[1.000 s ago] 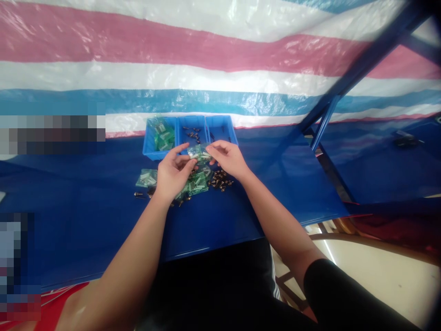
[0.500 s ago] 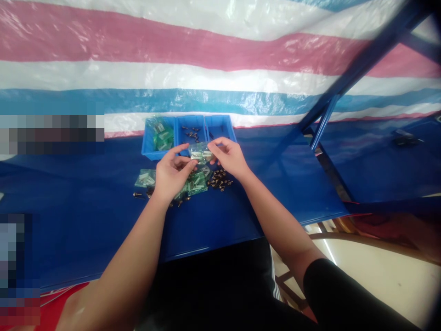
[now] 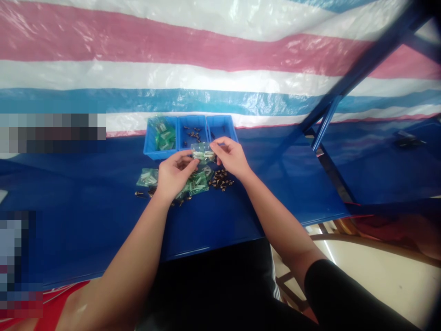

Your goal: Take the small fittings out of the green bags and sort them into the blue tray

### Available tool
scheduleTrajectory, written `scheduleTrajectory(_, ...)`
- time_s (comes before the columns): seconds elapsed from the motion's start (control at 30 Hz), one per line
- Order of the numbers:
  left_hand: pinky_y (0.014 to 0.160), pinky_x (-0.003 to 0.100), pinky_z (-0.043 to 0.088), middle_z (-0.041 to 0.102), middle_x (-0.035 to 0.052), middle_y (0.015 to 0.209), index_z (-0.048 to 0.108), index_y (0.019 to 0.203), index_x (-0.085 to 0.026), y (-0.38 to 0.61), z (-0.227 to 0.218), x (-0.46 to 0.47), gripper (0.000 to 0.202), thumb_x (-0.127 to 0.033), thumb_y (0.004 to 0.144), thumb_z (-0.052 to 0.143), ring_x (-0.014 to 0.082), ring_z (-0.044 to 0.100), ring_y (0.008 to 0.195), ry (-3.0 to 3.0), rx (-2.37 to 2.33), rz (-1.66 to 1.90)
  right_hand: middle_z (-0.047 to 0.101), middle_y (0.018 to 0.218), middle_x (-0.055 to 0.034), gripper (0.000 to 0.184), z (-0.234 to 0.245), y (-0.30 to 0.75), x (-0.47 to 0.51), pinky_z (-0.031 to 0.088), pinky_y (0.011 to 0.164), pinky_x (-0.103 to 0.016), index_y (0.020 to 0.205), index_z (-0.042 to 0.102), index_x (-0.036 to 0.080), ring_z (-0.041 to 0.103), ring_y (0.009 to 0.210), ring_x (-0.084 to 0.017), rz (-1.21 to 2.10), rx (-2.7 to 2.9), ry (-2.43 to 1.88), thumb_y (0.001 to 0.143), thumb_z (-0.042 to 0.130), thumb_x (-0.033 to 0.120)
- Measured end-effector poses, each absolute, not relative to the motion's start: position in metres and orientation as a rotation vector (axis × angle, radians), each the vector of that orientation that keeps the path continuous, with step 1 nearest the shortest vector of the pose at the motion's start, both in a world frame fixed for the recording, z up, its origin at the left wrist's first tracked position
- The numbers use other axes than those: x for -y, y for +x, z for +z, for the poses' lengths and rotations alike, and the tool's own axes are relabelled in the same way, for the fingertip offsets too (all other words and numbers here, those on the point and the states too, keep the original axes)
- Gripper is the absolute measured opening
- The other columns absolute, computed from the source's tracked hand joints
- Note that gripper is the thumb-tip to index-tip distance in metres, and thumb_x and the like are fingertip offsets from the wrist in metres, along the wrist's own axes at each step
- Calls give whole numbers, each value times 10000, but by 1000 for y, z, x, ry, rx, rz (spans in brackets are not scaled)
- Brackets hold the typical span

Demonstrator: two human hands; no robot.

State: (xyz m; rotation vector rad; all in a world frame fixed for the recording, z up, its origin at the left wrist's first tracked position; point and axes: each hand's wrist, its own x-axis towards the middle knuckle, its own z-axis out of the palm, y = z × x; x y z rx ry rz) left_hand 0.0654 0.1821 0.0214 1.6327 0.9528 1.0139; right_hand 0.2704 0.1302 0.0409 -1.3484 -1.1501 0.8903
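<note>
Between my two hands is a small clear plastic bag with pale, rod-like pieces inside. My left hand pinches its left side with thumb and fingers. At the bag's right edge, my right hand is closed on it too. Below them on the table lie more greenish bags, partly covered by my left hand. Another bag rests left of that hand. A pile of dark and brass-coloured screw-like parts sits under my right hand.
Three joined blue bins stand behind my hands; the left one holds bags, the middle one small metal parts. A blue metal frame rises at the right of the blue table. Striped plastic sheeting hangs behind.
My left forefinger has come down closer to the bag's left edge. Both hands still hold the bag in nearly the same place.
</note>
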Motion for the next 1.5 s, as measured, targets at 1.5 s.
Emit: scheduleTrajectory(1.5, 652, 268, 569, 736, 26, 820, 762, 1127, -190, 67, 29, -180, 343, -312, 812, 823, 140, 686, 670, 1623, -880, 1015, 622, 635, 42, 511, 38, 268, -130, 455, 535, -243, 965, 663, 224, 561, 521, -93, 831, 1134, -1275, 861, 703, 723)
